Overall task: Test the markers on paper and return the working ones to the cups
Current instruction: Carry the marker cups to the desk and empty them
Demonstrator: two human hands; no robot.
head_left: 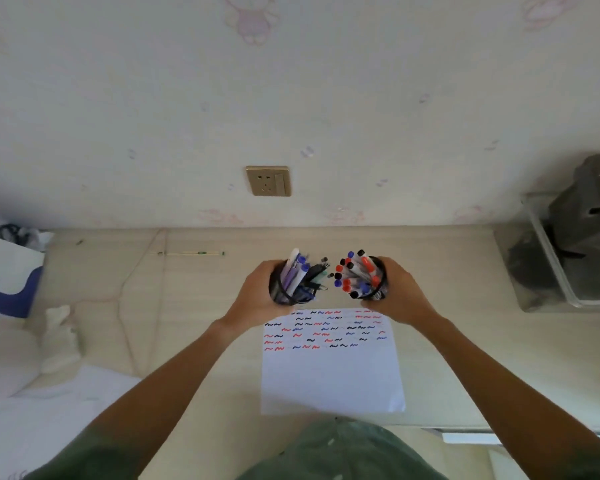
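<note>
**Two full cups held above the scribbled sheet**

Just above the frame's centre, each hand wraps round a dark mesh cup. The left hand (257, 292) grips the left cup (284, 294), a cylinder crammed with slim pens and markers, some pale violet, some with blue caps. The right hand (404, 292) grips the right cup (378, 292), packed with white-barrelled markers (355, 277) capped in red, blue and black. Both bare forearms reach up from the lower corners, fingers curled round the cup walls. Directly below the cups a smooth white rectangular paper (331, 372) lies flat on the pale wood-grain desk (194, 278); its upper part carries rows of short red, blue and black squiggles. A brass-toned wall socket (268, 181) sits on the wall above.
</note>
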